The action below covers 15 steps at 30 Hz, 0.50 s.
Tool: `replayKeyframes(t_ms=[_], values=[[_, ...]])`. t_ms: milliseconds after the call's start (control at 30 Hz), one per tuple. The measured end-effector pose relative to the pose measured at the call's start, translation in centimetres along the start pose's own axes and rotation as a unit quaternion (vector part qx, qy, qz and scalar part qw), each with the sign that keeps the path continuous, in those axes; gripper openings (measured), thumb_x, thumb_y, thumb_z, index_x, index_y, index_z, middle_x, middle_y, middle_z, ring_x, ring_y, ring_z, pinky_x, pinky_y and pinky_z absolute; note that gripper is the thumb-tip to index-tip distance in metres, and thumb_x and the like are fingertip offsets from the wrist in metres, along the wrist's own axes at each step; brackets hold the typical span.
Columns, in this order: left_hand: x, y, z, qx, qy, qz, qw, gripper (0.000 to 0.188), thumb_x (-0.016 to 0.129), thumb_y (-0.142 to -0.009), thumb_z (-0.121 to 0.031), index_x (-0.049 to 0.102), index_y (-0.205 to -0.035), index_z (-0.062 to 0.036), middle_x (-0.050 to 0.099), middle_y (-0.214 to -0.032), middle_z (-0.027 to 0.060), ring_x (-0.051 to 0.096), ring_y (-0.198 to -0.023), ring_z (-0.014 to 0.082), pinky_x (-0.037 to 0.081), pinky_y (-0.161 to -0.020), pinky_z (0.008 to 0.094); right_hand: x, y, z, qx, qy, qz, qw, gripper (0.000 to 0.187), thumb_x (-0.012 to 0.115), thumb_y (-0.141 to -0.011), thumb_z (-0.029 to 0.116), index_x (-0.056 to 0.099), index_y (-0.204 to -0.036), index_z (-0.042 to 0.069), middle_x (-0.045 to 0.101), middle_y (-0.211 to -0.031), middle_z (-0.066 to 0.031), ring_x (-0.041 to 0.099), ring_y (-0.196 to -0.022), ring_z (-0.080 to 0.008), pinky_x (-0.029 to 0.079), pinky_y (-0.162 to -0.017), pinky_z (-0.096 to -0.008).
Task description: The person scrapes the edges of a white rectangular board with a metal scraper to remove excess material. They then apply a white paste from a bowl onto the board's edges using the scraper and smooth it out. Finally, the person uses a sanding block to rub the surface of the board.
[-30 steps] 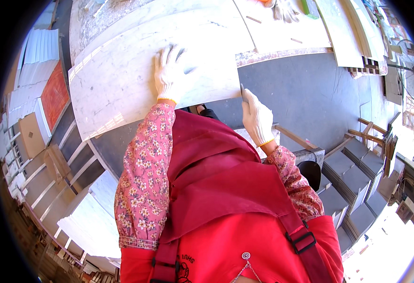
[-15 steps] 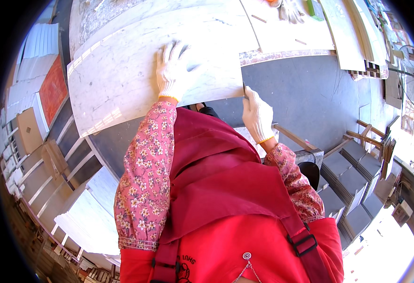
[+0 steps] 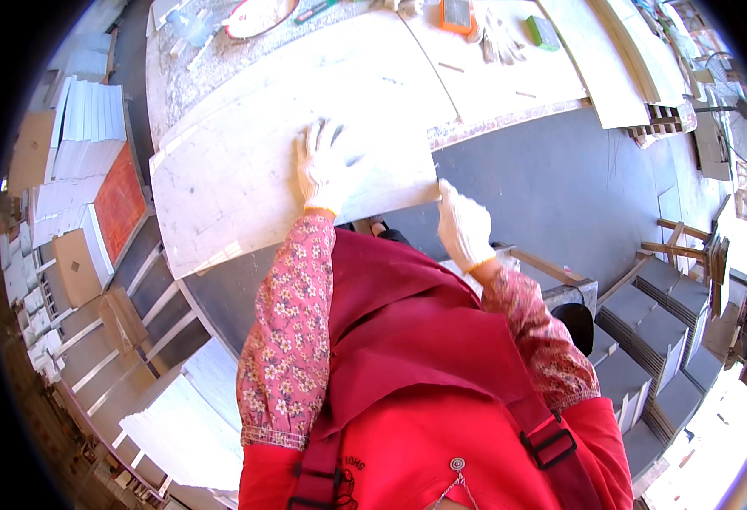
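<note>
Laid the left hand (image 3: 326, 166) flat, with fingers spread apart, on the pale veined slab (image 3: 237, 187). Set the slab across the far surface (image 3: 178, 98), with the near edge overhanging. Held the right hand (image 3: 465, 225) at the slab's near right corner, with fingers curled; could not tell whether clamped on anything. Wore a bright red top (image 3: 416, 433) with dark lettering (image 3: 355, 464) near the left apron strap (image 3: 318, 476). Included, at far right, a green block (image 3: 543, 33) and gloves (image 3: 499, 41).

Slab (image 3: 229, 187) beneath left hand (image 3: 324, 170), left of right hand (image 3: 464, 226)
</note>
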<state>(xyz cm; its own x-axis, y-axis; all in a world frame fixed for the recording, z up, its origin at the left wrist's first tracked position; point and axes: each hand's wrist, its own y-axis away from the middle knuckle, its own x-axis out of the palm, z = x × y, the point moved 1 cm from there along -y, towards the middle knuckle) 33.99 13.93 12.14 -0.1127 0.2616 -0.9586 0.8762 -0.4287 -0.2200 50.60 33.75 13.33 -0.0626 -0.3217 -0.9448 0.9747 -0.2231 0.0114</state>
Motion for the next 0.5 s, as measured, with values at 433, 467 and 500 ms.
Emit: replayKeyframes(t_ms=[433,467,500], values=[[0.2,0.1,0.0,-0.006,-0.004,0.018,1.000,0.070,0.068,-0.079,-0.062,0.062,-0.132,-0.0158,0.050,-0.145,0.0071,0.036,-0.139,0.0310,0.018,-0.120,0.0491,0.4,0.4,-0.1,0.005,0.007,0.001,1.000,0.030,0.053,-0.091,0.011,0.057,-0.120,0.006,0.070,-0.080,-0.0156,0.069,-0.069,-0.0345,0.055,-0.061,-0.0443],[0.1,0.0,0.0,-0.005,0.000,0.018,1.000,0.071,0.068,-0.079,-0.062,0.062,-0.132,-0.0161,0.049,-0.145,0.0073,0.036,-0.140,0.0310,0.018,-0.120,0.0492,0.8,0.2,0.0,0.001,0.008,-0.015,1.000,0.030,0.053,-0.091,0.012,0.057,-0.120,0.005,0.070,-0.079,-0.0155,0.069,-0.069,-0.0344,0.055,-0.061,-0.0442],[0.0,0.2,-0.1,-0.006,0.005,0.019,1.000,0.071,0.068,-0.079,-0.063,0.061,-0.133,-0.0163,0.049,-0.146,0.0075,0.036,-0.140,0.0310,0.018,-0.120,0.0493,1.3,0.2,0.0,-0.004,0.009,-0.029,1.000,0.030,0.053,-0.091,0.012,0.057,-0.121,0.005,0.070,-0.079,-0.0153,0.068,-0.069,-0.0342,0.055,-0.061,-0.0440]])
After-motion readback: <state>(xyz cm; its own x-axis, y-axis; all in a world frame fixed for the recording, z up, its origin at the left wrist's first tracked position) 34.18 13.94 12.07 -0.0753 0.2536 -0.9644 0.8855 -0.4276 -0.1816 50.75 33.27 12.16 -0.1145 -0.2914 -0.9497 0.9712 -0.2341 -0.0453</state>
